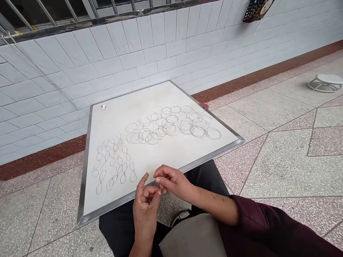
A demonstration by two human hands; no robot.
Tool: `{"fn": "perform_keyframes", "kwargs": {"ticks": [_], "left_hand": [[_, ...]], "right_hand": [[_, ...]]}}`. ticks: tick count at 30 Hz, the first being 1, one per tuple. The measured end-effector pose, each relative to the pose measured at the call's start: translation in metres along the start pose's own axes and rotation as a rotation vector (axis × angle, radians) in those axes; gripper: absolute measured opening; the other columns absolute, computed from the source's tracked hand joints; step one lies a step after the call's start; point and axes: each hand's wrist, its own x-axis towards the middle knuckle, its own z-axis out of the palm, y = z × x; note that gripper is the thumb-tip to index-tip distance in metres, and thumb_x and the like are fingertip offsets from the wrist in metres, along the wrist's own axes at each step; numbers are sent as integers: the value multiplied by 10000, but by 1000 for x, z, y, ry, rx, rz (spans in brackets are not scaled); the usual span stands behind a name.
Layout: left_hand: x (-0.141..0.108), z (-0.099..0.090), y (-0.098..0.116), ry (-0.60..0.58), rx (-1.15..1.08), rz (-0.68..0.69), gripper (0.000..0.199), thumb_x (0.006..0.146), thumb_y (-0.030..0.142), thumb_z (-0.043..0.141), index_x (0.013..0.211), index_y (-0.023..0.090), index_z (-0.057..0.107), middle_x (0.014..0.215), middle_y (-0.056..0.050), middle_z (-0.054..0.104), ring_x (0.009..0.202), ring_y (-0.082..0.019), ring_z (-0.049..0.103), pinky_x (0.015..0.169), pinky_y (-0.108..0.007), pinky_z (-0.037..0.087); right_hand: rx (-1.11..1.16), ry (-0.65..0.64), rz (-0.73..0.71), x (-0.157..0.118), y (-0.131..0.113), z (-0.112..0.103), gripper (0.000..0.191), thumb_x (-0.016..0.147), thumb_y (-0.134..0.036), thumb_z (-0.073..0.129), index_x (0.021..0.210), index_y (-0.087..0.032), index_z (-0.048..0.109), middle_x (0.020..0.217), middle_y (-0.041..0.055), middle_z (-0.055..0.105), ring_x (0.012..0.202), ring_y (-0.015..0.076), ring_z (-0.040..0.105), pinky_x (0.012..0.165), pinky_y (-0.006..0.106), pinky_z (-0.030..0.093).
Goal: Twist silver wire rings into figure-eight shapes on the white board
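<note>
Taking the table's middle as the clock's centre and its far side as twelve, both hands work at six o'clock, over the near edge of the table [128,114]. The left hand [146,208] has its thumb meeting its bent fingers, while its index finger stands up toward twelve. The right hand [175,182] reaches in from five o'clock, thumb and index fingertip pressed together just beside the left fingertips. Whatever sits between these fingertips is too small to make out.

Many thin, dark rings [171,125] lie on the table, overlapping in a wide patch that runs from nine o'clock, near the middle, round through twelve to three. Loops twisted into figure-eights [114,164] lie in loose rows toward eight and nine o'clock, some of them touching. A small red-and-white thing [103,107] rests near the far left corner, at ten o'clock.

Below the hands, grey cloth [193,235] covers part of the person's lap, and a dark red sleeve [254,216] comes in from four o'clock. Beyond the table, a round stool [325,79] stands on the floor at two o'clock, and a white tiled wall [128,67] spans ten to one.
</note>
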Motion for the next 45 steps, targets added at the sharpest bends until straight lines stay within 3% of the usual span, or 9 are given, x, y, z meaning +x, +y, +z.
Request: {"fn": "perform_keyframes", "kwargs": {"ticks": [3, 9, 16, 20, 24, 31, 38, 43, 45], "left_hand": [[0, 1, 1, 12, -11, -19, 732, 757, 398, 754, 1403, 213, 463, 705, 14, 653, 618, -146, 589, 602, -279, 490], [3, 6, -5, 47, -15, -36, 690, 784, 391, 733, 1399, 231, 463, 697, 21, 649, 641, -151, 608, 603, -267, 493], [9, 1, -8, 89, -184, -100, 663, 743, 307, 786, 1343, 204, 523, 731, 29, 655, 659, -104, 590, 731, -252, 494], [8, 0, -2, 167, -336, -128, 673, 705, 246, 819, 1318, 207, 544, 735, 37, 649, 730, -96, 615, 805, -238, 486], [7, 0, 1, 232, -441, -167, 678, 653, 208, 845, 1274, 208, 574, 766, 15, 668, 734, -114, 642, 725, -233, 503], [10, -4, -1, 234, -456, -189, 703, 617, 166, 845, 1260, 201, 565, 711, 30, 646, 571, -104, 591, 543, -220, 467], [13, -9, -1, 247, -364, -142, 686, 645, 205, 838, 1272, 196, 558, 711, 39, 642, 545, -69, 550, 529, -184, 422], [17, -11, -4, 221, -275, -104, 682, 646, 246, 844, 1267, 203, 569, 721, 40, 643, 603, -81, 569, 587, -195, 447], [19, -10, -4, 211, -266, -101, 663, 653, 255, 839, 1256, 205, 568, 717, 42, 636, 598, -81, 563, 581, -196, 445]], "right_hand": [[15, 14, -7, 1, 3, -1, 232, 843, -395, 666, 932, -191, 600, 724, -44, 564, 507, 61, 538, 503, 201, 475], [47, 201, -73, -1, 16, 6, 225, 864, -404, 641, 896, -194, 565, 629, -53, 551, 490, 78, 528, 480, 204, 465], [-17, 70, -43, 1, 7, -5, 351, 890, -458, 599, 1142, -229, 513, 894, -4, 516, 688, 103, 542, 539, 223, 501], [1, -27, 75, -7, 17, -5, 353, 801, -406, 732, 994, -203, 516, 877, -7, 551, 752, 113, 544, 611, 231, 482], [6, -129, 136, -15, 31, 3, 393, 717, -395, 807, 905, -185, 533, 764, -26, 585, 680, 108, 548, 623, 252, 479], [64, -171, 147, -18, 38, 10, 377, 862, -529, 624, 980, -180, 546, 790, -9, 616, 634, 98, 593, 596, 254, 521], [-193, -183, 60, -18, 42, 8, 223, 965, -394, 499, 1086, -211, 540, 695, -46, 558, 537, 86, 566, 542, 226, 504], [-459, -223, -79, -16, 38, 2, 200, 989, -285, 423, 1114, -224, 566, 787, -11, 588, 571, 96, 570, 573, 239, 495], [-454, -222, -66, -16, 39, 1, 181, 980, -283, 446, 1110, -226, 558, 801, -9, 593, 574, 97, 574, 575, 239, 493]]}}
